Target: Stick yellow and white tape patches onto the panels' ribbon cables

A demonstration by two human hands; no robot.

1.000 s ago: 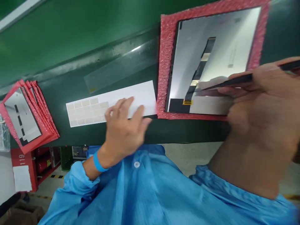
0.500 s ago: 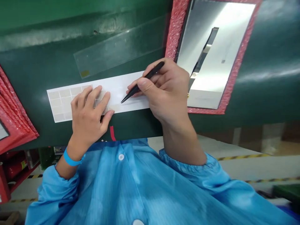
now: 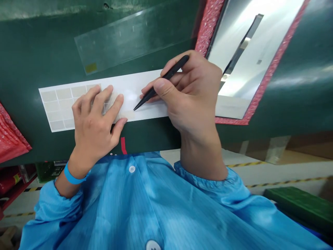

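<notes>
One white sheet (image 3: 130, 83) lies beneath the spread left grip (image 3: 94, 119) and black tweezers (image 3: 170, 73) pinched by the right grip (image 3: 194, 92).

Slim black tweezers (image 3: 175, 69) slant point-down over a long white sheet (image 3: 130, 83) bearing pale rectangular stickers (image 3: 65, 103).

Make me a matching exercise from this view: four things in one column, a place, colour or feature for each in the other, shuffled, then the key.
Things
1. pointed black tool
2. white sheet
3. clear plastic strip
4. wristband

Descriptions
A. bright blue
B. partly covered by the left hand
C. has a yellow patch near one corner
D. held in the right hand

Right pairs: 1-D, 2-B, 3-C, 4-A
</notes>
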